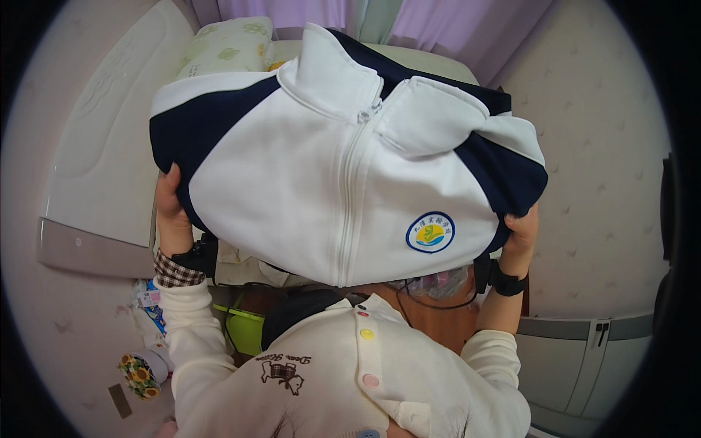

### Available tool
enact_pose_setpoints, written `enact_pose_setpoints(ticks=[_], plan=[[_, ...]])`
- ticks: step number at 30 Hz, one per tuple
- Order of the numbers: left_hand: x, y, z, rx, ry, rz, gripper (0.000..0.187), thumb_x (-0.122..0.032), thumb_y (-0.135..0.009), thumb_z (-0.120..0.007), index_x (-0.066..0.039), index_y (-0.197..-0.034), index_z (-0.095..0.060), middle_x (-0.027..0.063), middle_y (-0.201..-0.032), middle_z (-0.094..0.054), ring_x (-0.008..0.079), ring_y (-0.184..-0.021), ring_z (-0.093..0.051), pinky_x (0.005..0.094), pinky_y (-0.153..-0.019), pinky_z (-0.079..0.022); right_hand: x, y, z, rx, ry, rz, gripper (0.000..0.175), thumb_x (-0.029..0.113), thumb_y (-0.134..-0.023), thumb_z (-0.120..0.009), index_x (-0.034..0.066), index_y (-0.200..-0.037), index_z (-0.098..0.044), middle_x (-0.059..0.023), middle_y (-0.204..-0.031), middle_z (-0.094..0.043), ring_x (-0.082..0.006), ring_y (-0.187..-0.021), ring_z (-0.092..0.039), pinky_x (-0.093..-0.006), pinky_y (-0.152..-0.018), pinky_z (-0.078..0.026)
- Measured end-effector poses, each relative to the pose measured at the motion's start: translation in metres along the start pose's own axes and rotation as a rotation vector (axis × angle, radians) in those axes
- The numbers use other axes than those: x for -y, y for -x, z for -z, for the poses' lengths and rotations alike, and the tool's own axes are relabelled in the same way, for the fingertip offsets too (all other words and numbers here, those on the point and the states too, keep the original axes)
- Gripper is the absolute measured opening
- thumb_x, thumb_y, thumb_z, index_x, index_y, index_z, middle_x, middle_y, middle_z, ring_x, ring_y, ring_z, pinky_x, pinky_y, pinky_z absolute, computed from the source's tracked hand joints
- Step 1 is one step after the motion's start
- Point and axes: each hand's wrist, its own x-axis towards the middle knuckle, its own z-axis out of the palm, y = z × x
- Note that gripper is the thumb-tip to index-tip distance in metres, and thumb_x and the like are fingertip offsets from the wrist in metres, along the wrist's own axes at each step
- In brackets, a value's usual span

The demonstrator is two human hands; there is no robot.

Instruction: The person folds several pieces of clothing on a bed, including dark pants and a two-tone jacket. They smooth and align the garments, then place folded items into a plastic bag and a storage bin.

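Observation:
A white and navy zip-up jacket (274,169) is held up in front of me, its collar pointing away and its front facing me. The zipper is closed nearly up to the collar, where its metal slider (368,114) sits. A round badge with writing is on the chest at the right. My left hand (171,200) grips the navy part at the jacket's left edge, thumb on top, fingers hidden behind the cloth. My right hand (521,230) grips the navy part at the right edge, its fingers mostly hidden. Both wrists wear black straps with cables.
Behind the jacket is a bed with a floral pillow (230,46) and a pale headboard (109,137). Purple curtains (465,27) hang beyond. Below are a green bin (245,328), clear plastic bags (438,282) and loose cables. A white cabinet (564,361) stands right, sunflowers (139,375) lower left.

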Motion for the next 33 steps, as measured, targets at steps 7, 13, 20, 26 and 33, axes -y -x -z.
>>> enact_pose_setpoints(ticks=[7, 13, 20, 26, 33], plan=[[0.003, 0.016, 0.054, -0.027, -0.139, -0.219, 0.066, -0.003, -0.07, -0.071, -0.002, -0.13, -0.042, 0.0141, -0.131, -0.047, 0.031, -0.116, -0.049, 0.0435, -0.098, -0.04, 0.006, -0.016, -0.008, 0.129, 0.083, 0.118, 0.094, 0.012, -0.047, -0.086, -0.0021, -0.127, -0.041, -0.0118, -0.121, -0.053, -0.0249, -0.11, -0.052, -0.0347, -0.097, -0.039], [0.001, 0.021, 0.066, -0.113, -0.061, -0.074, 0.057, -0.005, -0.079, -0.063, 0.0, -0.131, -0.04, 0.0154, -0.129, -0.048, 0.0308, -0.115, -0.05, 0.0426, -0.097, -0.041, -0.014, -0.038, -0.041, 0.124, 0.006, -0.188, 0.082, 0.001, -0.05, -0.072, -0.0032, -0.126, -0.042, -0.014, -0.124, -0.05, -0.0234, -0.113, -0.05, -0.0336, -0.098, -0.038], [0.004, 0.023, 0.089, -0.792, -1.155, 0.439, 0.045, -0.028, -0.083, -0.064, -0.01, -0.121, -0.049, 0.0026, -0.096, -0.054, 0.0144, -0.085, -0.052, 0.0316, -0.075, -0.043, -0.079, -0.037, -0.035, -0.335, 0.105, -0.421, 0.024, 0.014, -0.082, -0.066, 0.0088, -0.103, -0.055, 0.0029, -0.085, -0.052, -0.0074, -0.076, -0.05, -0.0215, -0.061, -0.04], [-0.001, -0.01, 0.076, -0.556, -1.138, 0.334, 0.031, -0.017, -0.085, -0.059, -0.009, -0.115, -0.052, 0.001, -0.088, -0.055, 0.0091, -0.073, -0.051, 0.0213, -0.064, -0.042, -0.043, 0.067, 0.044, -0.683, -0.198, -0.315, 0.008, 0.012, -0.084, -0.062, 0.0093, -0.089, -0.057, 0.0021, -0.074, -0.055, -0.0078, -0.065, -0.053, -0.0209, -0.056, -0.044], [0.118, -0.073, -0.147, 0.246, -1.074, 0.37, 0.032, -0.016, -0.088, -0.057, -0.007, -0.118, -0.05, -0.0011, -0.093, -0.053, 0.0065, -0.079, -0.048, 0.0204, -0.071, -0.041, 0.076, 0.295, 0.074, -1.062, 0.129, -0.023, 0.008, 0.008, -0.081, -0.064, 0.0081, -0.083, -0.056, 0.0037, -0.07, -0.054, -0.0042, -0.059, -0.049, -0.0197, -0.051, -0.041]])
